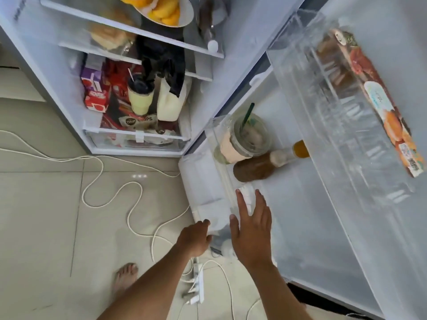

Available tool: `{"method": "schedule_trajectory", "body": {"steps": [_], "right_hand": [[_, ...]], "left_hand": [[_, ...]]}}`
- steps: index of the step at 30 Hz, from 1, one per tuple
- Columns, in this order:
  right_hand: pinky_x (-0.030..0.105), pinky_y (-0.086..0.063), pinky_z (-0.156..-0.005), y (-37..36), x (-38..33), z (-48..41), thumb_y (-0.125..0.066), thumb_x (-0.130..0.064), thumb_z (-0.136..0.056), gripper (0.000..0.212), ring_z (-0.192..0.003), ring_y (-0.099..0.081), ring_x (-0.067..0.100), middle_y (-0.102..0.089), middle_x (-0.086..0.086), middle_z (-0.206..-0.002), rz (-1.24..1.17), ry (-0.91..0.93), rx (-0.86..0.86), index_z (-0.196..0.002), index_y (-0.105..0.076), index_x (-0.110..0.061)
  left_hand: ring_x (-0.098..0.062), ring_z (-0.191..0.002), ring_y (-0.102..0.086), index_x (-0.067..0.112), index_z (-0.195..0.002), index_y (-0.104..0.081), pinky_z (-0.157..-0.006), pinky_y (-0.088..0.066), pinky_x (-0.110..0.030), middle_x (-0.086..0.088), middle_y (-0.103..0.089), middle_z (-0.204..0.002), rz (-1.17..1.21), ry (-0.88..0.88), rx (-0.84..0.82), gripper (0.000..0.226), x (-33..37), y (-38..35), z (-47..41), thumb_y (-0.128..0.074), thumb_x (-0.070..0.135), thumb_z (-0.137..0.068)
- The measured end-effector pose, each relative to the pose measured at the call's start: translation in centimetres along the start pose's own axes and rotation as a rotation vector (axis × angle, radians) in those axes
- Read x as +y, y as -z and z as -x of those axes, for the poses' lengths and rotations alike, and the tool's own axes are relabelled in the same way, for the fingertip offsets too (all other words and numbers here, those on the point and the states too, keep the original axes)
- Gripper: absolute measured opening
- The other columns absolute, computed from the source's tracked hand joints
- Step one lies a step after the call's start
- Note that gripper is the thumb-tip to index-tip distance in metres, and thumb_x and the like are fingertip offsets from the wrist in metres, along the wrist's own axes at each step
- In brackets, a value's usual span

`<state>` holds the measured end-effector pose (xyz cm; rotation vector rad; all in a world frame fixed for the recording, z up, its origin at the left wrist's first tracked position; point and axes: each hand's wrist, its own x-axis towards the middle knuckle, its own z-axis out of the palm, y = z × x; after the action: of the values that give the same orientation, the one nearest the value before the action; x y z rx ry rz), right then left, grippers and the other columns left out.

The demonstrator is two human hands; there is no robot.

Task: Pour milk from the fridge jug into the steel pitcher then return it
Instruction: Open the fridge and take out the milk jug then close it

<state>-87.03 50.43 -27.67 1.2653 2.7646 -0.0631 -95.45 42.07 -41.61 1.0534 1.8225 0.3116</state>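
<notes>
The fridge stands open below me. A white milk jug (169, 105) sits on the lower shelf at the right, with a black bag (163, 63) draped over its top. My right hand (251, 229) hovers flat, fingers spread, over the near end of the lower door bin (208, 192). At the bin's near corner my left hand (194, 239) is curled, and whether it grips anything is unclear. A blurred translucent object (220, 239) lies between the hands. No steel pitcher is in view.
The door bin holds a lidded iced-drink cup (247, 139) with a green straw and a brown bottle (256, 167). A long box (379, 107) lies in the upper door rack. White cables (111, 199) and a power strip (197, 285) cross the tiled floor beside my bare foot (126, 276).
</notes>
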Motion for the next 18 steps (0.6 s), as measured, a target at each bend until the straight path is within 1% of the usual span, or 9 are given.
{"method": "schedule_trajectory", "body": {"steps": [2,6,9,13,15,17,18], "right_hand": [[0.049,-0.03,-0.113,-0.5,0.0,0.2,-0.048,-0.032,-0.097,0.059,-0.139,-0.028,0.035,-0.023,0.018,-0.154,0.018,-0.001,0.015,-0.151,-0.023,-0.03],[0.049,-0.031,-0.113,-0.8,-0.1,0.0,-0.044,-0.037,-0.096,0.059,-0.141,-0.026,0.034,-0.023,0.016,-0.155,0.023,-0.015,0.04,-0.15,-0.021,-0.034],[0.048,-0.028,-0.114,-1.0,-0.2,0.1,-0.047,-0.039,-0.095,0.061,-0.142,-0.025,0.032,-0.022,0.013,-0.156,-0.007,-0.022,0.059,-0.149,-0.02,-0.037],[0.048,-0.03,-0.113,-1.1,-0.3,0.1,-0.052,-0.038,-0.092,0.065,-0.142,-0.025,0.031,-0.022,0.012,-0.156,-0.031,-0.031,0.081,-0.148,-0.019,-0.038],[0.047,-0.03,-0.113,-1.2,-0.2,0.1,-0.053,-0.038,-0.091,0.066,-0.142,-0.025,0.031,-0.022,0.012,-0.156,-0.034,-0.034,0.083,-0.148,-0.019,-0.039],[0.047,-0.03,-0.113,-1.3,-0.2,0.1,-0.053,-0.039,-0.09,0.066,-0.142,-0.025,0.03,-0.022,0.011,-0.156,-0.039,-0.038,0.082,-0.148,-0.021,-0.038],[0.047,-0.03,-0.113,-1.3,-0.2,0.1,-0.052,-0.039,-0.09,0.065,-0.142,-0.024,0.03,-0.022,0.011,-0.156,-0.039,-0.036,0.082,-0.148,-0.022,-0.038]], "left_hand": [[-0.03,-0.123,-0.057,0.019,-0.143,-0.036,-0.099,-0.046,-0.037,-0.006,-0.054,-0.139,0.041,0.021,-0.002,0.047,-0.4,-1.2,-0.9,-0.044,0.039,-0.102],[-0.029,-0.127,-0.054,0.019,-0.148,-0.031,-0.101,-0.045,-0.037,-0.007,-0.048,-0.144,0.122,0.031,0.008,0.052,-0.3,-2.6,-2.6,-0.045,0.038,-0.102],[-0.028,-0.13,-0.051,0.021,-0.15,-0.03,-0.103,-0.044,-0.038,-0.008,-0.045,-0.144,0.149,0.021,-0.009,0.055,0.2,-3.6,-3.7,-0.045,0.039,-0.101],[-0.029,-0.126,-0.051,0.021,-0.145,-0.039,-0.098,-0.048,-0.039,-0.01,-0.048,-0.138,0.211,0.052,-0.014,0.048,1.0,-4.7,-4.9,-0.045,0.036,-0.099],[-0.028,-0.125,-0.053,0.02,-0.141,-0.045,-0.098,-0.048,-0.039,-0.009,-0.052,-0.136,0.285,0.09,-0.009,0.048,1.2,-5.1,-5.8,-0.047,0.041,-0.098],[-0.028,-0.129,-0.052,0.016,-0.141,-0.046,-0.103,-0.045,-0.038,-0.009,-0.052,-0.141,0.347,0.126,-0.018,0.053,1.5,-4.8,-6.2,-0.047,0.045,-0.097],[-0.027,-0.134,-0.048,0.015,-0.144,-0.044,-0.107,-0.042,-0.037,-0.009,-0.05,-0.146,0.377,0.146,-0.012,0.056,1.5,-4.6,-6.5,-0.047,0.047,-0.098]]}}
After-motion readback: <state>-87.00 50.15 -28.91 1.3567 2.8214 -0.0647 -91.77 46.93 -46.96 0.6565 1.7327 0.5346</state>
